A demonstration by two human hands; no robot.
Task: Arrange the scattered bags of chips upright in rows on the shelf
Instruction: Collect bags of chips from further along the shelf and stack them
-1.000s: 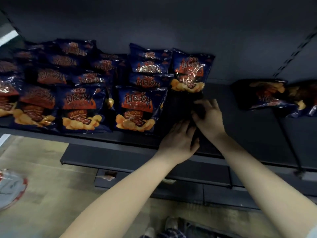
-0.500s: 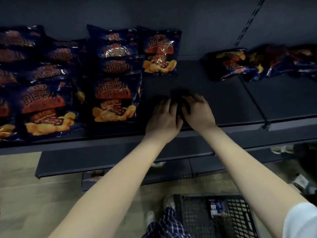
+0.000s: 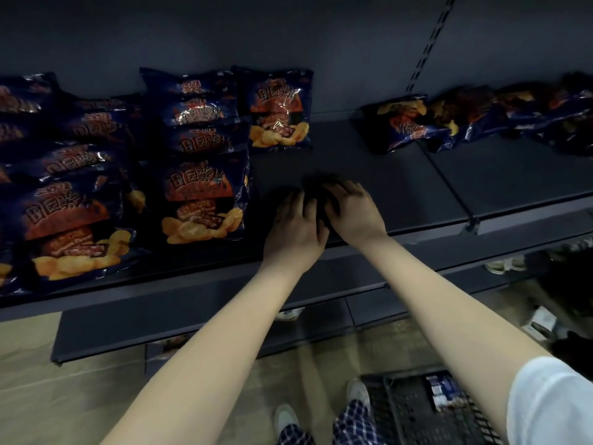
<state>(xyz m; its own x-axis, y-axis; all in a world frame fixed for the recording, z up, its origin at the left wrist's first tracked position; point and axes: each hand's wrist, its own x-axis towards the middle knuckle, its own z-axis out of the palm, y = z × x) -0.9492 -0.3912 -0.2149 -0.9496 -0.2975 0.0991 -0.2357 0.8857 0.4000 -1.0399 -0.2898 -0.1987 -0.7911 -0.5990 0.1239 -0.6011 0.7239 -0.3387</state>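
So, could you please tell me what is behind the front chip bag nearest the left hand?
Three more chip bags stand in a row behind the front bag. Only their upper parts show; their lower parts are covered by the bags in front.

I'm looking at bags of chips (image 3: pixel 202 200) whose plastic film is shining glossy and crinkled, catching the light in streaks. The shelf (image 3: pixel 369 162) under them is showing a dark, matt, smooth face like painted metal, and the back panel (image 3: pixel 288 33) is looking equally matt. Below, the basket (image 3: pixel 414 409) is reading as black plastic mesh, the trousers (image 3: pixel 353 419) as checked cloth, and the sleeve (image 3: pixel 552 403) as plain white cloth.
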